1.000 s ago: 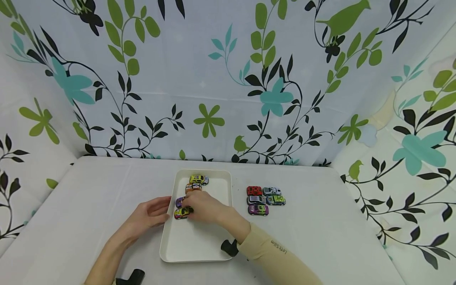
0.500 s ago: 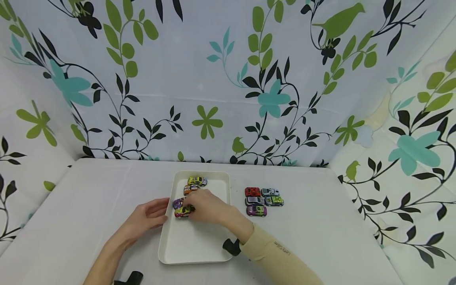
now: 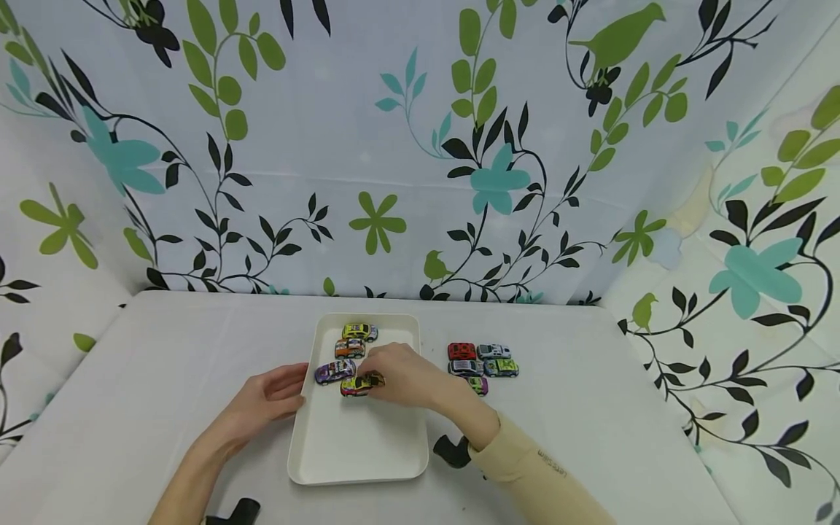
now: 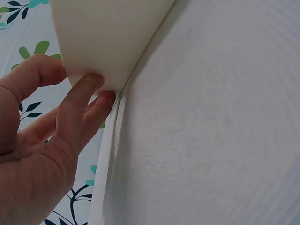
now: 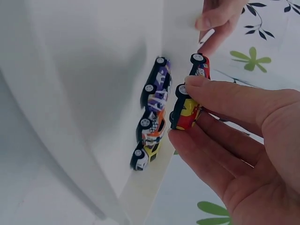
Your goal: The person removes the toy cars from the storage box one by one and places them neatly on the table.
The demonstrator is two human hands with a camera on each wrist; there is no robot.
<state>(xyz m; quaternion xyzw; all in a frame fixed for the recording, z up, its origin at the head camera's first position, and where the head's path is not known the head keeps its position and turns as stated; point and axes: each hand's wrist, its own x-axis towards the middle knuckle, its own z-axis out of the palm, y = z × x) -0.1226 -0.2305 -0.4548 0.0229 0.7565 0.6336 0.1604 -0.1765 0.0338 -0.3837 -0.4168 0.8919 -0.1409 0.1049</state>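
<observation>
My right hand (image 3: 403,375) pinches a red-and-yellow toy car (image 5: 190,110) between thumb and fingers, over the white tray (image 3: 357,452). In the right wrist view the car is tipped, with its wheels and dark underside showing. Left of it in the tray sits a purple toy car (image 3: 335,372). Behind that are an orange toy car (image 3: 350,348) and a yellow one (image 3: 359,332), close together. My left hand (image 3: 262,401) touches the tray's left side. In the left wrist view its fingertips (image 4: 96,82) press on the tray's outer wall.
Right of the tray, several toy cars stand grouped on the white table (image 3: 590,437): a red car (image 3: 461,351), a white car (image 3: 494,351), a dark one (image 3: 466,368), a green one (image 3: 502,367) and a purple-green one (image 3: 479,385) partly hidden by my right wrist. Patterned cloth surrounds the table.
My right hand has moved right with the red-and-yellow car, away from the purple car, which now shows whole. My left hand stays at the tray's side.
</observation>
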